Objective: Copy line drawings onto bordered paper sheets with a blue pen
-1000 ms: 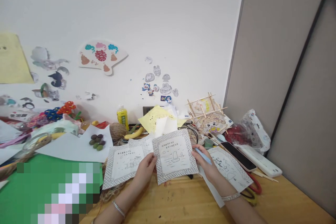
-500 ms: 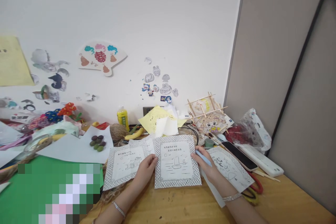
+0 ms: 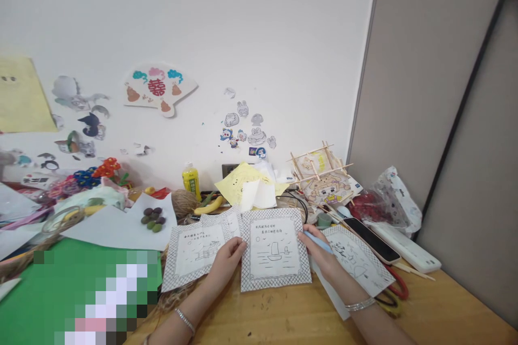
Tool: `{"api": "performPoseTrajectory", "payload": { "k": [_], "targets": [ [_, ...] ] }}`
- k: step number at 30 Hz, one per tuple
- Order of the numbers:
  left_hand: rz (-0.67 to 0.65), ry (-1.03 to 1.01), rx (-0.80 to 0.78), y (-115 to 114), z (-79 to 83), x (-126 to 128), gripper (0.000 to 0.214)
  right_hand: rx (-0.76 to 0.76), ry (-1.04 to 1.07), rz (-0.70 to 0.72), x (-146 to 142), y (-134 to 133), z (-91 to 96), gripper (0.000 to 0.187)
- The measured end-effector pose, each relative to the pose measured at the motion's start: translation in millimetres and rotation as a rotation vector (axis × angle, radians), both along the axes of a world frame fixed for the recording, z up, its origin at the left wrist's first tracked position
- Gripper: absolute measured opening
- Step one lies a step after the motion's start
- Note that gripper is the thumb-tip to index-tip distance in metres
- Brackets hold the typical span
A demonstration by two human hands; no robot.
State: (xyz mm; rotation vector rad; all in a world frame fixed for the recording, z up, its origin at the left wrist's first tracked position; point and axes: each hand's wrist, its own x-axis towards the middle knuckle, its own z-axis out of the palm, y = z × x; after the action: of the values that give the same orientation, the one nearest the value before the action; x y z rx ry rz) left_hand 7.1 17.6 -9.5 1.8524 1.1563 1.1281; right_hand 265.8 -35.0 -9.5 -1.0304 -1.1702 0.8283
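Note:
A paper sheet (image 3: 276,275) with a patterned border, a sailboat drawing and handwritten characters stands tilted toward me. Pinched at its left edge is my left hand (image 3: 227,261), fingers closed. My right hand (image 3: 321,259) closes around a light blue pen (image 3: 318,241), with its fingertips at the sheet's right edge. Left of it lies a similar sheet (image 3: 182,256) showing a building, partly behind my left hand. Another drawn sheet (image 3: 360,261) lies under my right forearm, partly covered.
Across the wooden table (image 3: 267,323) spread a green board (image 3: 36,280), a paper with olive-like fruits (image 3: 152,219), a yellow bottle (image 3: 191,180) and twine (image 3: 184,205). At right lie a phone (image 3: 371,240), a white device (image 3: 408,248), red-handled scissors (image 3: 399,282) and a stick frame (image 3: 321,172).
The whole view has shifted slightly, so things appear a little further right. Both hands keep their places at the sailboat sheet, and the pen stays in my right hand.

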Motion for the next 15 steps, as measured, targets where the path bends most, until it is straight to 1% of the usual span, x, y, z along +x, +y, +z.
{"api": "performPoseTrajectory", "payload": {
  "k": [4,6,8,10,12,13,15],
  "targets": [
    [-0.016,0.052,0.027,1,-1.9,0,0.035,-0.016,-0.032,-0.015,-1,0,4.9,0.029],
    [-0.009,0.1,0.046,-1,-1.9,0,0.034,0.011,-0.095,-0.076,0,1,5.5,0.029],
    [0.005,0.169,0.072,-3,0.5,1,0.035,0.072,-0.197,-0.152,2,2,4.9,0.029],
    [0.023,0.262,0.106,-6,6.5,-1,0.036,0.135,-0.307,-0.196,4,2,3.8,0.029],
    [0.069,0.384,0.144,-5,16.2,-7,0.032,0.154,-0.382,-0.213,5,2,2.8,0.028],
    [0.112,0.454,0.161,-3,22.0,-13,0.028,0.15,-0.405,-0.222,6,2,2.4,0.028],
    [0.249,0.609,0.183,3,34.4,-29,0.021,0.138,-0.432,-0.238,6,3,2.0,0.029]
  ]
}}
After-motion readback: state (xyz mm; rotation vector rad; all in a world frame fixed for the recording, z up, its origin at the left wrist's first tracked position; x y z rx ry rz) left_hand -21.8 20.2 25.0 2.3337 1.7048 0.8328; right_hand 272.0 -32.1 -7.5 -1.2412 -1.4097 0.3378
